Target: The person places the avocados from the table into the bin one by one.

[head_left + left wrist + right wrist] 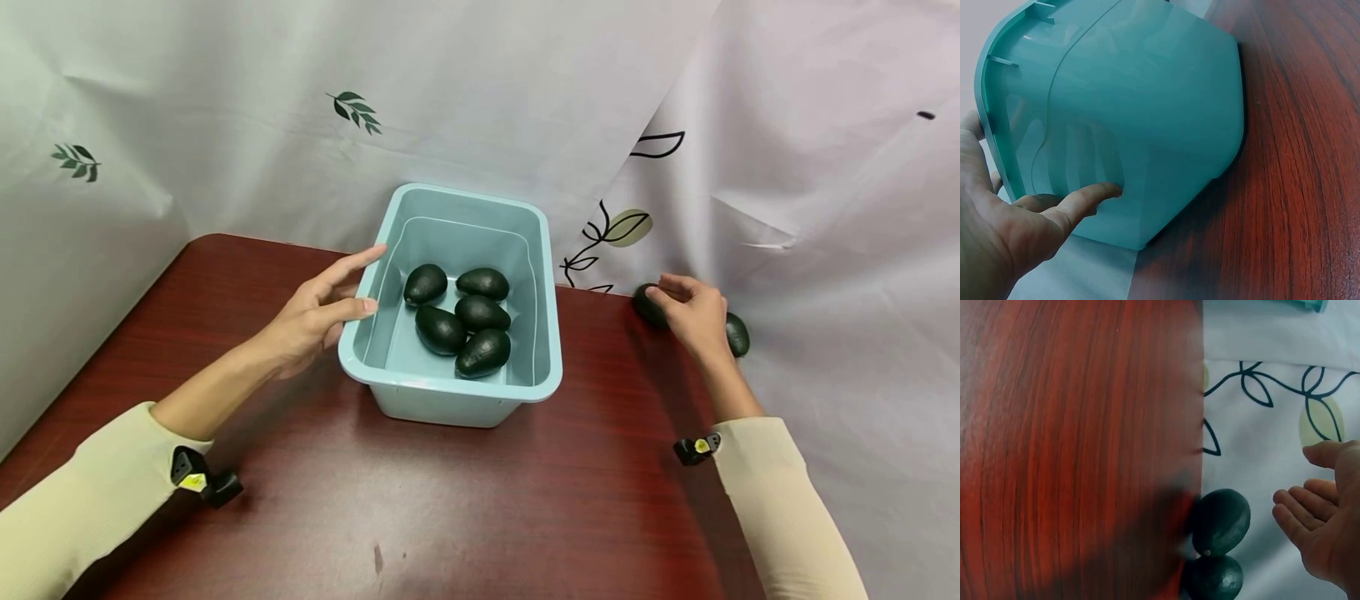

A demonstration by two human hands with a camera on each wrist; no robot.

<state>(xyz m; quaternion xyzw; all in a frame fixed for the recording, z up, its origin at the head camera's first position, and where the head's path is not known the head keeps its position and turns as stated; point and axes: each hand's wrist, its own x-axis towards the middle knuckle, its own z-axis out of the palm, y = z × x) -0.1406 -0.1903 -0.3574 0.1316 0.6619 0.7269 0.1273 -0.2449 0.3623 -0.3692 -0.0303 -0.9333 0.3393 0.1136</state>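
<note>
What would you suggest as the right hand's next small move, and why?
I'd probably close the right hand round the loose avocado nearer the bin: the fingers look loosely bent and hold nothing, that avocado lies close by at the edge of the table, and five others sit in the bin, which the left hand touches.

The head view was bright and fairly sharp, with a pale glare on the worktop [420, 508] nearer the camera than the left fingers [348, 267] and a soft shadow just beside the right fingers [678, 286]. Both wrist views looked dimmer; dark streaks marked the tub [1166, 112] just above the left fingers, and a broad, soft-edged shadow lay beyond the right fingertips
</note>
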